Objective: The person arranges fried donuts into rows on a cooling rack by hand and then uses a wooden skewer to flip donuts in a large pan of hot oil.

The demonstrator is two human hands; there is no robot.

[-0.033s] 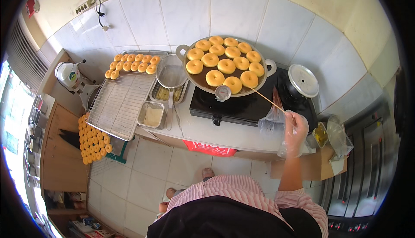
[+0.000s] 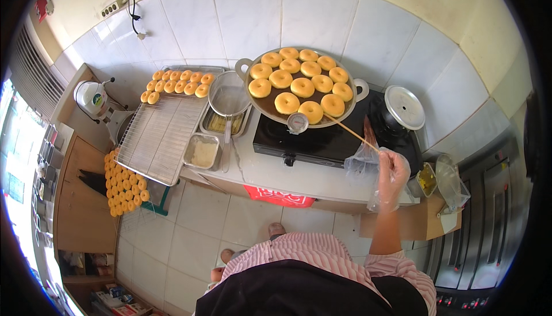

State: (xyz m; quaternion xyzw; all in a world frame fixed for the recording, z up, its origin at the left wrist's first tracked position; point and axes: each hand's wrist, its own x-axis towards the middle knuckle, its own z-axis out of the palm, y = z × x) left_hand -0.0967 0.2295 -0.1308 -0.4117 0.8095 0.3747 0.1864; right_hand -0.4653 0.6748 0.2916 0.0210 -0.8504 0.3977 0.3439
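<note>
My right hand [image 2: 393,172], in a loose clear plastic glove, is closed around a thin wooden stick [image 2: 352,131]. The stick slants up to the left, its tip at the near rim of a wide pan [image 2: 269,107], beside the nearest right doughnut [image 2: 332,105]. Several golden ring doughnuts [image 2: 302,87] float in dark oil there. A round dial thermometer [image 2: 297,123] sits at the pan's front edge. A small patch of skin beside my striped clothing at the lower edge may be my left hand [image 2: 217,274]; its fingers cannot be made out.
The pan stands on a black stove [image 2: 322,143]; a lidded pot [image 2: 403,107] is on its right. Leftward are a long-handled strainer [image 2: 227,93], a metal tub of white stuff [image 2: 202,151] and a wire rack [image 2: 164,129] with doughnuts at its far end. More doughnuts [image 2: 123,184] lie lower left.
The stick's tip has shifted slightly left along the pan's near rim. My right hand stays closed on the stick in nearly the same place.
</note>
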